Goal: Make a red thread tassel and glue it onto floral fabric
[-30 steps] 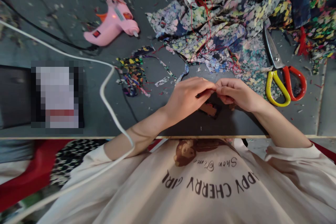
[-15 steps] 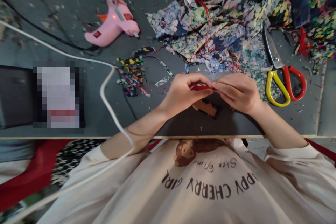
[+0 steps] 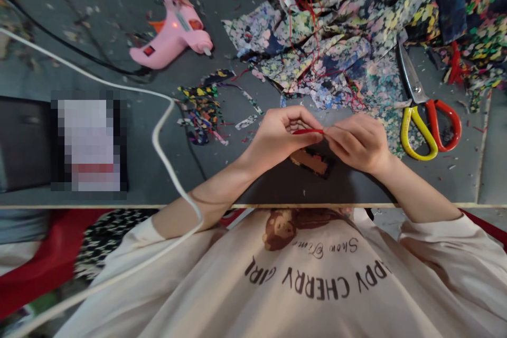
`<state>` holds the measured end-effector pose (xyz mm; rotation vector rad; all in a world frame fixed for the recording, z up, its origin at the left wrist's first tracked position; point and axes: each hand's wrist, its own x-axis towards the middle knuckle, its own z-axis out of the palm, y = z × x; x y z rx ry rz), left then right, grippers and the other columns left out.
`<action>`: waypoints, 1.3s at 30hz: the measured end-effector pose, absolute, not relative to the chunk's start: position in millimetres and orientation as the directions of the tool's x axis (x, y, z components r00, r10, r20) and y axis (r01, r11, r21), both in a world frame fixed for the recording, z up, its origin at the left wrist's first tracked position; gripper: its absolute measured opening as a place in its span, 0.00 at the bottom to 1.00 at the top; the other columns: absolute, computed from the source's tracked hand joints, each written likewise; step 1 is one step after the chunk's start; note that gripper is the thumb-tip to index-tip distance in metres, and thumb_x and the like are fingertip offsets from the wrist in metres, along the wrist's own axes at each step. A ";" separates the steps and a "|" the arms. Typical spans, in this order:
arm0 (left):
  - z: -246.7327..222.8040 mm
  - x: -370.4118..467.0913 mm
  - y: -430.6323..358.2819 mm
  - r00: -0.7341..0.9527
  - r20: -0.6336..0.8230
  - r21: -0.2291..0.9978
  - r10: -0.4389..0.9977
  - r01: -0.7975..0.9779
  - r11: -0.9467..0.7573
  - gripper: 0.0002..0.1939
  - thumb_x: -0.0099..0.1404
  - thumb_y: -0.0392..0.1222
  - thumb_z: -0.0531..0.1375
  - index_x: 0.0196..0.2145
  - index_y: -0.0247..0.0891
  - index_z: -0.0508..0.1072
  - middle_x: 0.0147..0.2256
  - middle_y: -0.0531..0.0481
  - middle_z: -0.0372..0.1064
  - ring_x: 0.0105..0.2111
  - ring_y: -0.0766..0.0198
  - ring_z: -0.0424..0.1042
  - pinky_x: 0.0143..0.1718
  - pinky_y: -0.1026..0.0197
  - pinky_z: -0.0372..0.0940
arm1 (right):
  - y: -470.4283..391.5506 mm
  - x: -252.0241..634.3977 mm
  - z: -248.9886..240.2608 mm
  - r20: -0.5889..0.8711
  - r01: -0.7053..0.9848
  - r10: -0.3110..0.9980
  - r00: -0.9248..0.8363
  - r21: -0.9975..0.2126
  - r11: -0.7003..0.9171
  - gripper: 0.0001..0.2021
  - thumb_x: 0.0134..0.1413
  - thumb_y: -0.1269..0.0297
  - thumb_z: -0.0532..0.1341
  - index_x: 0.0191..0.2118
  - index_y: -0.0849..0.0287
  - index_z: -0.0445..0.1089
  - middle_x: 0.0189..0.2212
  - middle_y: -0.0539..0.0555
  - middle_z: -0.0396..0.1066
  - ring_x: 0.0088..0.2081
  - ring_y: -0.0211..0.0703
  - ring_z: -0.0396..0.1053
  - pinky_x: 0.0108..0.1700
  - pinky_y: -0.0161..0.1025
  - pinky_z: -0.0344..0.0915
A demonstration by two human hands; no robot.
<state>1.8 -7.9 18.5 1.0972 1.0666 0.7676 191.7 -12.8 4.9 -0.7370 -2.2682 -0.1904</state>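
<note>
Between the thumb and fingers of my left hand is a thin red strip, pinched close to its right end. My right hand is closed at that same end, its fingertips touching or nearly touching those of the left; what lies in its pinch is too small to make out. Just below the fingertips, a small brown piece with dark patterned edges lies on the grey table.
Yellow-and-red scissors lie at the right. Floral fabric with red threads spreads behind my hands. A pink glue gun lies back left, fabric scraps before it. A white cable crosses my left forearm.
My right hand has shifted slightly right and its fingers are curled more. My left hand still pinches the red strip in nearly the same place.
</note>
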 end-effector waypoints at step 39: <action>15.7 2.5 -10.3 0.353 -0.081 0.993 0.932 0.112 0.044 0.21 0.55 0.56 0.69 0.34 0.37 0.70 0.28 0.55 0.70 0.27 0.72 0.69 0.29 0.70 0.64 | -17.7 174.3 12.1 -0.339 -0.169 0.896 -0.288 -0.903 -0.396 0.11 0.45 0.60 0.67 0.26 0.61 0.65 0.17 0.43 0.63 0.17 0.27 0.58 0.19 0.27 0.53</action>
